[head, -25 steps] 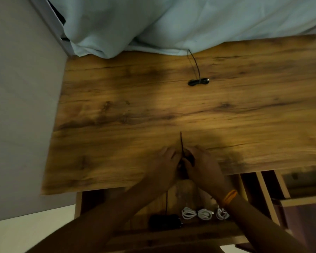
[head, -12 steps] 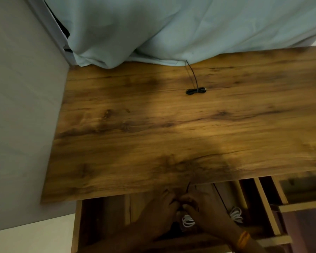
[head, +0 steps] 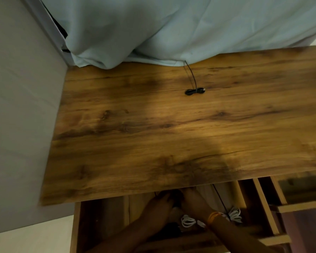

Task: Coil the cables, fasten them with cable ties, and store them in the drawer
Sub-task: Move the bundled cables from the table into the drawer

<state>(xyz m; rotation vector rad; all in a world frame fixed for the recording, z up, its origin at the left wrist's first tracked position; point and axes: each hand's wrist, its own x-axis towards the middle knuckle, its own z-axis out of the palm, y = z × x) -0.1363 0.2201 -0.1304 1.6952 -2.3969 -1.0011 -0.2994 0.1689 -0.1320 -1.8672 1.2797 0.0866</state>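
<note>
Where left hand (head: 161,205) nears right hand (head: 194,199), looped white cables (head: 188,220) lie bundled.

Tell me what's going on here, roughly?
A person is working in the open drawer under the desk edge. The left hand and right hand hold a dark bundle between them, probably a tied cable; the picture is blurred there. Coiled white cables already lie in the drawer. One tied black cable sits on the desk near the curtain, not yet stored.
</note>
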